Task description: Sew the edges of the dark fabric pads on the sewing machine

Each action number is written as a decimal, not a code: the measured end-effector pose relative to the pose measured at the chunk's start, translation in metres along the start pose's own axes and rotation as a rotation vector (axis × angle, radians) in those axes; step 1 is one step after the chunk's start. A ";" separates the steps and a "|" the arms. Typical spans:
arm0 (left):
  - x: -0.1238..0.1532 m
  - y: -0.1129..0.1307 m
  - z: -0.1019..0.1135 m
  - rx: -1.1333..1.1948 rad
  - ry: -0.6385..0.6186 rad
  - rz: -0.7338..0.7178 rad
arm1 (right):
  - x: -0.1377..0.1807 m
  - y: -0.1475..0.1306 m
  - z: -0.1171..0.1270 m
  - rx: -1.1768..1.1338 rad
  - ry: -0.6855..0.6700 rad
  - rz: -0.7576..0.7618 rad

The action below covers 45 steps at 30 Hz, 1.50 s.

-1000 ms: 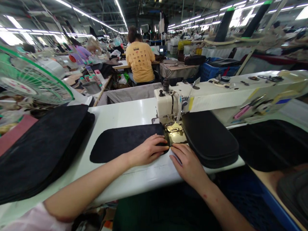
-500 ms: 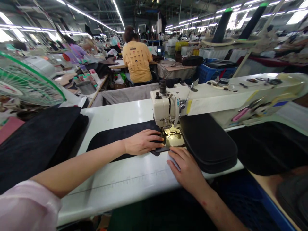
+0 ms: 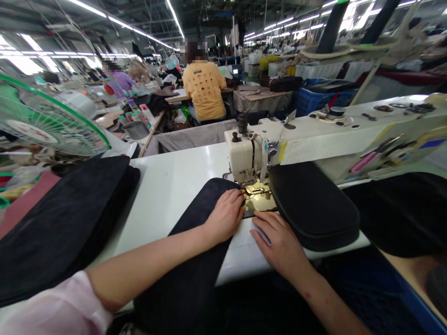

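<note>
- Rows of strip lights run far back over a busy sewing hall; a person in a yellow shirt point(image 3: 204, 88) sits with their back turned at a far bench
- Glossy white table point(image 3: 174, 179) carries a cream sewing machine point(image 3: 249, 156), its long arm cut off at the right edge
- Left hand point(image 3: 225, 216) lies flat, fingers together, pressing a dark napped fabric panel point(image 3: 195, 242) with a rounded far end, which runs from the needle plate towards the near edge and hangs over it
- Right hand point(image 3: 279, 242) rests palm down on the table just right of it, fingertips at the shiny plate
- Needle itself is too small to make out
- Padded black piece point(image 3: 312, 204) sits right of the machine head
- Stack of dark fabric point(image 3: 59, 223) lies at left, a green-rimmed fan point(image 3: 45, 123) behind it
</note>
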<state>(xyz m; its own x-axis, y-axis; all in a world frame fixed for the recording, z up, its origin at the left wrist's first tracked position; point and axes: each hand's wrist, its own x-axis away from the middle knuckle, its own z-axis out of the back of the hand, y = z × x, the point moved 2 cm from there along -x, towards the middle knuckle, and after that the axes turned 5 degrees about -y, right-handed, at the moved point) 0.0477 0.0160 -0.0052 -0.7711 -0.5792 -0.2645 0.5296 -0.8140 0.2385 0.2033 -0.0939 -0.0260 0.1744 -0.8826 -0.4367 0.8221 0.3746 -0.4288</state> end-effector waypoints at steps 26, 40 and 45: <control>-0.013 -0.011 -0.006 -0.006 0.066 0.195 | -0.014 0.002 -0.005 0.115 -0.053 0.067; 0.117 -0.014 0.061 0.473 0.201 0.715 | 0.026 -0.062 -0.014 0.064 0.053 0.108; 0.147 -0.008 0.090 1.006 0.241 1.162 | 0.027 -0.065 -0.016 0.062 0.069 0.108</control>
<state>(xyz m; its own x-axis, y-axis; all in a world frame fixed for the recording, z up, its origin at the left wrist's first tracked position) -0.1016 -0.0583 0.0378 0.0053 -0.9215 0.3884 0.2512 0.3772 0.8914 0.1457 -0.1375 -0.0230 0.2281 -0.8157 -0.5317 0.8330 0.4461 -0.3271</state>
